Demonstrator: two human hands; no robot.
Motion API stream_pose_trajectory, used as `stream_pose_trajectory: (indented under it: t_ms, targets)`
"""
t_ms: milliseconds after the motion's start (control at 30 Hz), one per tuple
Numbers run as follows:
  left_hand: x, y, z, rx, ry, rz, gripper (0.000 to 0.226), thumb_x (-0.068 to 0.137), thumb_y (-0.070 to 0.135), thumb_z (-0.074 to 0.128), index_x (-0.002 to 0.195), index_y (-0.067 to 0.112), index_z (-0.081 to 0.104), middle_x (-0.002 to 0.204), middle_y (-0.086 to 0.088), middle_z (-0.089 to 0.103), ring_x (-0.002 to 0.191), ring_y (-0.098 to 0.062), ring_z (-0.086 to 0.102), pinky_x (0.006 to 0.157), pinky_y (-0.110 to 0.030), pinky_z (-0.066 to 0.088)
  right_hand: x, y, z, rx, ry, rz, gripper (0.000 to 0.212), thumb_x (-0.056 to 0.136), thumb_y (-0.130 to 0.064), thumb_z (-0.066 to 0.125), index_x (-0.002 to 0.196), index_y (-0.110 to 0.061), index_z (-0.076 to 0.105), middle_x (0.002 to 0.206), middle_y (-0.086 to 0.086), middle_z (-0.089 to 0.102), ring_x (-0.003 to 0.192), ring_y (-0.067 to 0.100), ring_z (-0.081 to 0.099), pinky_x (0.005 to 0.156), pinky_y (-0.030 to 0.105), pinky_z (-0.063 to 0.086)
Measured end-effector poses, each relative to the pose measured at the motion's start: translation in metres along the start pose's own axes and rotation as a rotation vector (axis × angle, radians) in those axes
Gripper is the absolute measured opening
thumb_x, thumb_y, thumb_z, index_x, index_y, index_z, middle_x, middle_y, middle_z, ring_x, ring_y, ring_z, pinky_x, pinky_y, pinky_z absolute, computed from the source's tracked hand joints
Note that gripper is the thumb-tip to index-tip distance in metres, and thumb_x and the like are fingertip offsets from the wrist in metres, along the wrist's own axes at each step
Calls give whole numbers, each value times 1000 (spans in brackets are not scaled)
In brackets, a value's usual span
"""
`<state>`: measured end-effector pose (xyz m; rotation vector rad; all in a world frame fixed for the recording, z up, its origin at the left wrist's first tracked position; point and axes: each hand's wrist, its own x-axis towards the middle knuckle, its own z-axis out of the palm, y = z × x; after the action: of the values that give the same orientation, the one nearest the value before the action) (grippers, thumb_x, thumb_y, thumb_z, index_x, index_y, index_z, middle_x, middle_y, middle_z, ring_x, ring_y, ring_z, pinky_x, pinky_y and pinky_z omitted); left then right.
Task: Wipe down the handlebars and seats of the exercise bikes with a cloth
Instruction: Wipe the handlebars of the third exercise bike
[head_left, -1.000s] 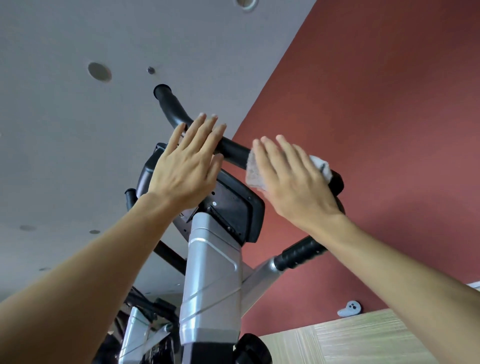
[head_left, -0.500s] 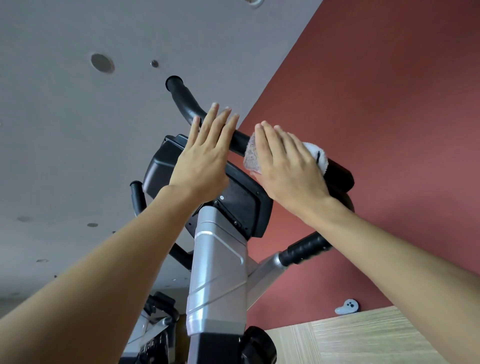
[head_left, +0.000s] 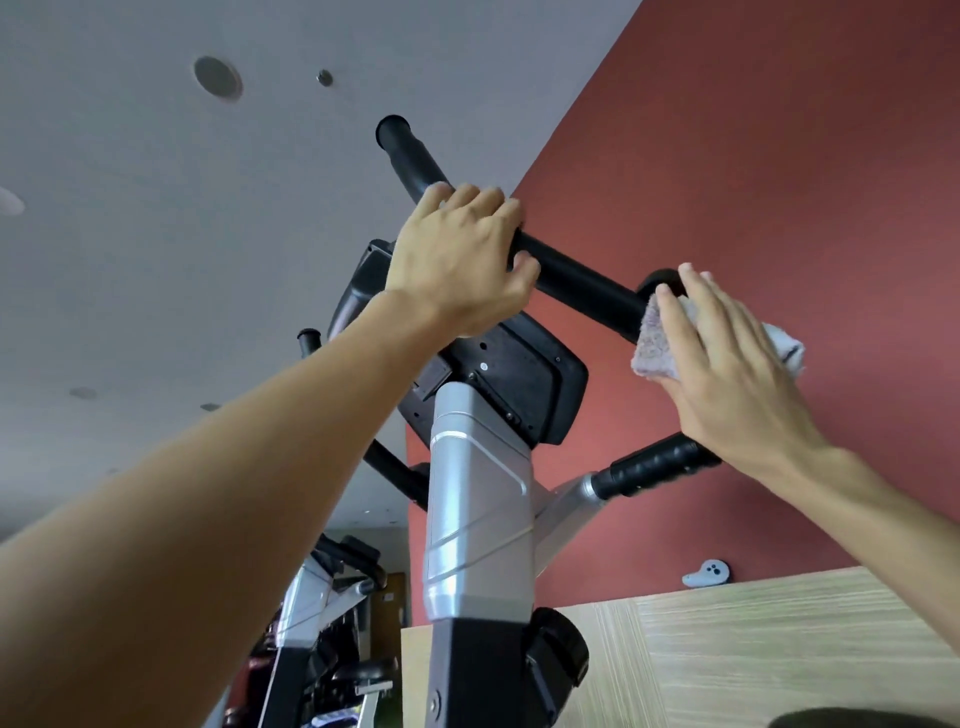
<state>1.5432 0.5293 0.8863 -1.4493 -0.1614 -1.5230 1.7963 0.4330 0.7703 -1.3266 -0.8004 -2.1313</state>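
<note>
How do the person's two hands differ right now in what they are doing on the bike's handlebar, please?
The left hand curls bare around the handlebar, gripping it; the right hand lies with straight fingers, pressing the cloth against the bar. The left sits higher, nearer the bar's upper end; the right works lower, by its right end. Both touch the same black bar.

a pale wood-grain worktop (head_left: 753, 654) fills the lower right, against the red wall. 1 small light-blue controller-shaped object (head_left: 707, 573) rests on its top near the far edge.

Dark red wall (head_left: 779, 156) meets grey ceiling (head_left: 130, 234); round recessed fixture (head_left: 218, 78) in ceiling; wood-grain panel (head_left: 753, 649) below wall.
</note>
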Motion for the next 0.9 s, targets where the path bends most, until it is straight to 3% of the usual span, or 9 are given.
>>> stream_pose_trajectory:
  t_ms: [100, 200, 333, 400, 467, 533, 600, 733, 900]
  targets:
    - [28, -10, 3, 4, -55, -36, 58, 92, 48, 21, 73, 12, 62, 72, -3, 59, 77, -23, 52, 112, -39, 33, 0, -5, -7, 178, 27, 76, 80, 83, 3, 77, 152, 4, 38, 160, 29, 30, 147, 47, 33, 115, 62, 37]
    - [46, -13, 0, -6, -198, -52, 56, 97, 46, 28, 58, 11, 48, 57, -4, 47, 55, -20, 39, 88, -35, 38, 4, -8, -21, 349, 55, 136, 59, 86, 9, 70, 142, 6, 52, 156, 23, 40, 145, 39, 42, 114, 55, 41]
    - [53, -12, -5, -70, -276, -39, 50, 92, 44, 32, 52, 14, 38, 51, 1, 37, 48, -13, 31, 85, -36, 37, 14, -4, -48, 590, -45, 254, 46, 99, -12, 42, 143, -1, 53, 153, 12, 48, 142, 27, 47, 111, 49, 44]
    - [60, -19, -6, -114, -291, -23, 49, 89, 42, 38, 48, 16, 29, 47, 4, 29, 43, -12, 26, 67, -32, 32, 37, 0, -61, 729, -134, 393, 49, 99, -26, 44, 146, -13, 52, 150, 4, 52, 138, 25, 51, 106, 52, 46]
    - [73, -27, -10, -126, -324, 25, 49, 85, 38, 45, 49, 19, 17, 45, 6, 25, 38, -15, 20, 53, -28, 14, 78, -1, -69, 836, -176, 504, 46, 100, -35, 51, 142, -17, 55, 142, -1, 59, 131, 16, 56, 107, 41, 47]
    - [83, -32, -13, -155, -378, 53, 49, 83, 34, 46, 52, 20, 11, 45, 4, 31, 39, -20, 22, 53, -28, 8, 124, -2, -71, 938, -215, 508, 37, 101, -30, 59, 135, -14, 60, 132, -3, 64, 123, 5, 61, 103, 19, 45]
    - [91, -34, -14, -212, -444, 63, 47, 84, 32, 43, 55, 21, 7, 49, 4, 33, 42, -22, 22, 59, -29, 15, 165, 1, -67, 1074, -338, 514, 35, 96, -24, 68, 131, -18, 61, 128, -10, 67, 118, 1, 63, 96, 9, 45]
    - [102, -36, -17, -318, -614, 17, 35, 80, 28, 43, 59, 20, 17, 52, -2, 52, 48, -25, 21, 63, -33, 27, 207, 9, -44, 1338, -680, 597, 30, 97, -18, 66, 127, -23, 64, 118, -16, 72, 115, 5, 67, 98, 18, 49]
    - [106, -38, -27, -415, -760, 31, 20, 76, 25, 52, 64, 22, 36, 63, -5, 54, 53, -26, 45, 67, -35, 37, 235, 17, -14, 1512, -859, 634, 29, 93, -19, 63, 122, -20, 65, 109, -11, 76, 105, 5, 71, 90, 13, 50]
